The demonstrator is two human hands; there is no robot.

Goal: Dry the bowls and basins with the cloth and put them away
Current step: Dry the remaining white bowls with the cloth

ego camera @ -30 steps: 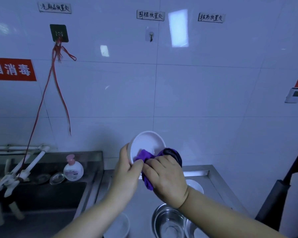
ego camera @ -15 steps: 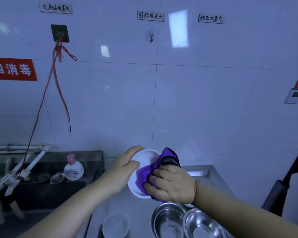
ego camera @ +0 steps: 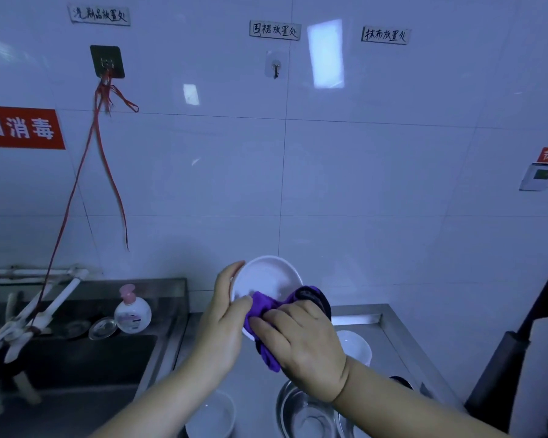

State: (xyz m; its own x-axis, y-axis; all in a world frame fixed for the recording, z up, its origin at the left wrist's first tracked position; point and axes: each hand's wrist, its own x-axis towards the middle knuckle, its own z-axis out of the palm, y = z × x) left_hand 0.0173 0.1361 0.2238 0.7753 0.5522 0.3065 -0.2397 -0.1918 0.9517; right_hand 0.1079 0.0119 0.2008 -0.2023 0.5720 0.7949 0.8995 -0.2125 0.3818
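I hold a white bowl [ego camera: 266, 278] up on edge in front of the tiled wall, its inside facing me. My left hand [ego camera: 223, 317] grips its left rim. My right hand [ego camera: 304, 339] clutches a purple cloth [ego camera: 263, 306] and presses it into the bowl's lower inside. Below, on the steel counter [ego camera: 402, 339], sit a white bowl [ego camera: 356, 344] behind my right wrist, another white bowl [ego camera: 211, 415] under my left forearm and a steel basin [ego camera: 304, 412] at the bottom edge.
A steel sink [ego camera: 86, 355] lies to the left with a soap pump bottle [ego camera: 132, 312] and a small metal lid [ego camera: 103, 327] on its back ledge. White pipes with a red string [ego camera: 73, 197] stand far left. A dark pole [ego camera: 519, 339] leans at the right.
The bowl has tipped back up and risen slightly. My right hand with the cloth has slid down to the bowl's lower edge, and my left hand has shifted its hold on the left rim.
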